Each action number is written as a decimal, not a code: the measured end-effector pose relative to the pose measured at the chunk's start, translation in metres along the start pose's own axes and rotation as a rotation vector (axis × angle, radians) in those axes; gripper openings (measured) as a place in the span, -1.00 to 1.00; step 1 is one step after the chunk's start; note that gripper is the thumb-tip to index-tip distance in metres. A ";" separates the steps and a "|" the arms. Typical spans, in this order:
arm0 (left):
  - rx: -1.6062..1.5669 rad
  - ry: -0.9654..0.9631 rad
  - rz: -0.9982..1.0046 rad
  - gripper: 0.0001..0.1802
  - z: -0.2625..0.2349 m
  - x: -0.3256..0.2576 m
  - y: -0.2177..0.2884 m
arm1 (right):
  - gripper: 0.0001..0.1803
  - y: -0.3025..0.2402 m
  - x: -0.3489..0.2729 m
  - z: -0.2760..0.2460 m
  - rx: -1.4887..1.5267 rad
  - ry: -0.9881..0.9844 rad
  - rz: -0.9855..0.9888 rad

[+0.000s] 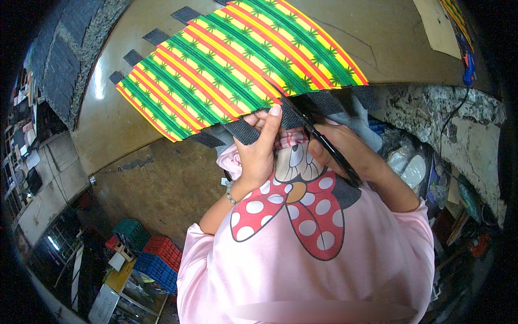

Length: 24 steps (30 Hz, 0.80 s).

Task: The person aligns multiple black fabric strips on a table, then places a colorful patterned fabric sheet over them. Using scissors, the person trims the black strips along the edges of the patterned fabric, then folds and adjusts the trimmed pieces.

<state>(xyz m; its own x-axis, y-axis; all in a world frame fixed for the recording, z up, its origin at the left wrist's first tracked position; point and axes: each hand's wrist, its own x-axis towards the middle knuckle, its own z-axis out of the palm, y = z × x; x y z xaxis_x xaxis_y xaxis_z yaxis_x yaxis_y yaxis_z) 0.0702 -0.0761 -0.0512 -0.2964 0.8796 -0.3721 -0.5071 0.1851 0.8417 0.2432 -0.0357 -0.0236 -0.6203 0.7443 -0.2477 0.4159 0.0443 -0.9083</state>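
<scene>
1. Pink shirt cloth [324,270] with a red spotted bow print fills the lower part of the head view, nearest the lens; both forearms rise from it toward the near edge of the brown worktable [135,113].

2. Just above it, the left hand [259,154] pinches a black webbing strap [243,131] between thumb and fingers, a narrow, closed grip at the near edge of the striped sheet.

3. On the other side, the right hand [345,151] is wrapped around the handles of black scissors [318,137]; their blades point up and to the left, toward the sheet's near edge. Whether the blades are apart or together I cannot tell.

4. Beyond the hands, the striped sheet [243,67], in green, yellow and red bands, lies flat on the worktable and overhangs its near edge. Its long axis runs from the left edge of the table up toward the far right, and the stripes follow that line.

5. More black strap ends [156,36] stick out along the sheet's far long side, and others hang at the near side.

6. The sheet looks thin, light and limp, likely to sag where unsupported. The webbing seems firmer and rougher, so it is probably the better place to take hold, close to where it meets the sheet.

7. Red and blue crates [159,259] sit on the floor at lower left.
</scene>
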 end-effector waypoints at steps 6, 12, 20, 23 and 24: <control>-0.028 -0.004 -0.006 -0.82 0.002 0.001 0.000 | -0.60 -0.001 0.001 0.004 0.030 0.036 0.004; -0.060 -0.016 -0.013 -0.82 0.003 0.001 -0.001 | -0.52 -0.005 0.003 0.004 0.110 0.027 0.117; 0.061 0.002 -0.013 -0.80 -0.006 0.003 -0.004 | -0.55 0.017 -0.007 -0.004 -0.021 -0.208 0.210; 0.064 -0.060 -0.037 -0.80 -0.006 0.004 0.003 | -0.63 0.030 -0.020 -0.017 -0.055 -0.268 -0.002; 0.106 -0.037 -0.106 -0.80 -0.006 0.004 0.006 | -0.64 0.030 -0.027 -0.021 -0.077 -0.212 -0.035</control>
<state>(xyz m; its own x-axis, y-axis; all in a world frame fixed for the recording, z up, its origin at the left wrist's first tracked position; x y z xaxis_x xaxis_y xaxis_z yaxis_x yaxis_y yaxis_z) 0.0614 -0.0737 -0.0504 -0.2149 0.8679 -0.4479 -0.4449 0.3213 0.8359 0.2864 -0.0410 -0.0374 -0.7579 0.5850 -0.2888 0.4360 0.1249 -0.8912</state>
